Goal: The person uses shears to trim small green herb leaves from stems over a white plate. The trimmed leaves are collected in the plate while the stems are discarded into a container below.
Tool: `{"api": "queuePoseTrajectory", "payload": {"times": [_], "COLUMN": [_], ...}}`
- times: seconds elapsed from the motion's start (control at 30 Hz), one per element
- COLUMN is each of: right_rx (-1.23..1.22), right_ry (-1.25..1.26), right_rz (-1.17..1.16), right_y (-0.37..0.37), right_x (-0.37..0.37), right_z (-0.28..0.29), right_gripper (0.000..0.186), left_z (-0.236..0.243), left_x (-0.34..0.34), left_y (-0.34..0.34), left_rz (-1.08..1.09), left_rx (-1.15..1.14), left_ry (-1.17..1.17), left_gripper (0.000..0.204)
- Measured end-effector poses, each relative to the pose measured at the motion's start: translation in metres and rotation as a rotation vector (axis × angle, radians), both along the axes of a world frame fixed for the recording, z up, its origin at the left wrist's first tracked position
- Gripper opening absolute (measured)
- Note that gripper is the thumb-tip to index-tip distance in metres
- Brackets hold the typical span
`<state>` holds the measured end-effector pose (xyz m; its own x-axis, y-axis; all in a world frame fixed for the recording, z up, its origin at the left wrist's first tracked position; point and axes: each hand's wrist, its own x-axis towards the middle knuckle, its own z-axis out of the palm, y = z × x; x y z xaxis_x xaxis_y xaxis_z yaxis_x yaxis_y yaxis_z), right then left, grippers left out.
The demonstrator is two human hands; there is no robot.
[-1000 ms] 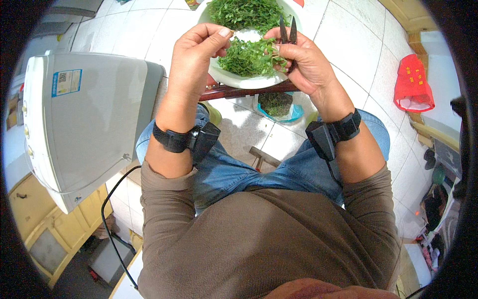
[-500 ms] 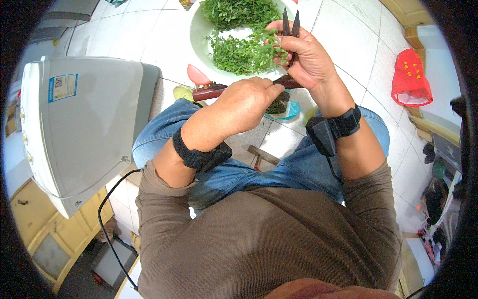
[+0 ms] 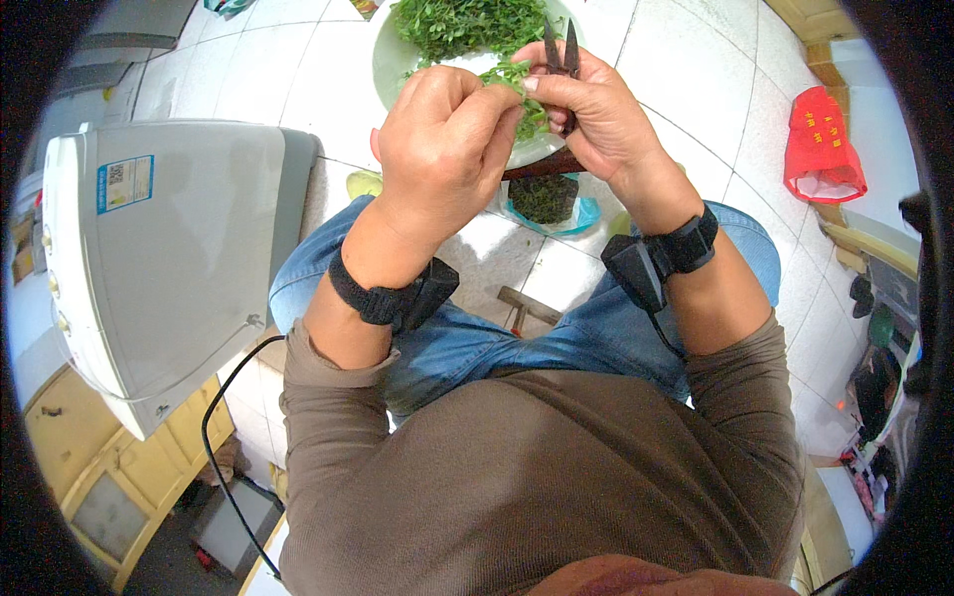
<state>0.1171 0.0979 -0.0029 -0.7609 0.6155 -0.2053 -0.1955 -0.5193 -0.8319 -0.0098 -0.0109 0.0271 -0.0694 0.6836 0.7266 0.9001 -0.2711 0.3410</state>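
Observation:
In front of me my right hand (image 3: 601,114) is closed around a pair of dark scissors (image 3: 562,52), whose blades point up and away. Its thumb and forefinger also pinch some leafy green sprigs (image 3: 509,74). My left hand (image 3: 442,144) is close beside it, fingers pinched together at the same sprigs; its fingertips are partly hidden. Beyond and beneath both hands sits a white basin (image 3: 390,84) with a large heap of leafy greens (image 3: 462,25) at its far side. More greens in the near part are mostly covered by my hands.
A light-blue plastic bag (image 3: 586,216) with dark green bits lies between my feet, near a dark red wooden edge (image 3: 552,165). At left stands a white appliance (image 3: 189,258). A red bag (image 3: 823,149) is at right. A small wooden piece (image 3: 529,306) lies below.
My left hand has risen from the dark red wooden edge to the sprigs at my right hand. The right hand, with scissors and greens, has shifted slightly left.

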Motion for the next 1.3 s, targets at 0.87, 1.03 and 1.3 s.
{"api": "queuePoseTrajectory", "payload": {"times": [0.87, 1.03, 1.3], "right_rx": [0.182, 0.389, 0.489], "right_ry": [-0.09, -0.122, -0.171], "right_rz": [0.02, 0.014, 0.005], "right_y": [-0.005, -0.008, -0.005], "right_x": [0.009, 0.006, 0.008], "right_z": [0.005, 0.002, 0.008], "right_gripper": [0.017, 0.02, 0.017], "left_z": [0.003, -0.001, -0.009], "left_x": [-0.024, -0.036, -0.042], "left_y": [-0.009, -0.013, -0.009], "left_rz": [-0.006, -0.129, -0.281], "left_rx": [-0.347, -0.541, -0.463], "left_ry": [-0.742, -1.244, -1.574], "left_gripper": [0.006, 0.012, 0.01]}}
